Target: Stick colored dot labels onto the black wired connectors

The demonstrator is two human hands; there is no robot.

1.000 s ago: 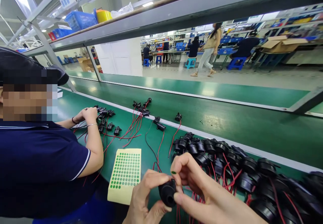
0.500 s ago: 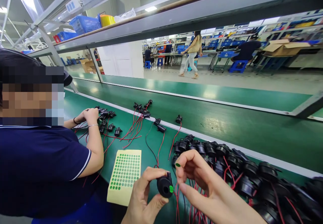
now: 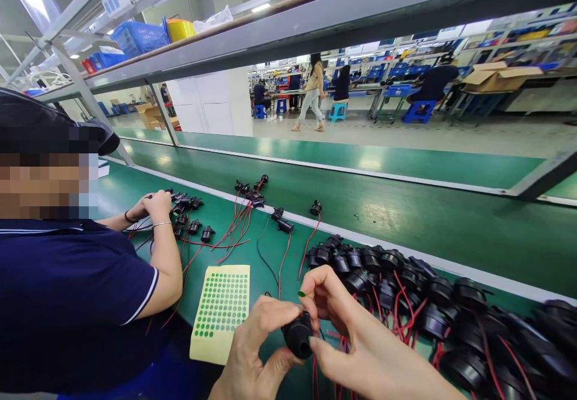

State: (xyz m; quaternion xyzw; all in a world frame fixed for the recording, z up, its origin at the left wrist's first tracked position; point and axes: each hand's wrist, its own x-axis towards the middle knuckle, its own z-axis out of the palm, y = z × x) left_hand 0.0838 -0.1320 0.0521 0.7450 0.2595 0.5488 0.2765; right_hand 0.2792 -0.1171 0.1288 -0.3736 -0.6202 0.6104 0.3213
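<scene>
Head view: stickering seems underway; left hand [image 3: 249, 347] holds a black cylindrical plastic fitting [image 3: 295, 338], right hand [image 3: 350, 323], grip unclear, bears a round green sticker [image 3: 301, 293] needing precise placement.

I'm in a factory, an assembly workshop by the look: long green bench [image 3: 135, 183] w/ metal shelf [image 3: 288, 33] above, blue baskets [image 3: 140, 38] up top, co-worker [image 3: 67, 298] beside me, heaps of near-identical black wired parts [image 3: 390, 260], more ppl [image 3: 439, 81] on blue stools [image 3: 419, 112] across the floor.
</scene>
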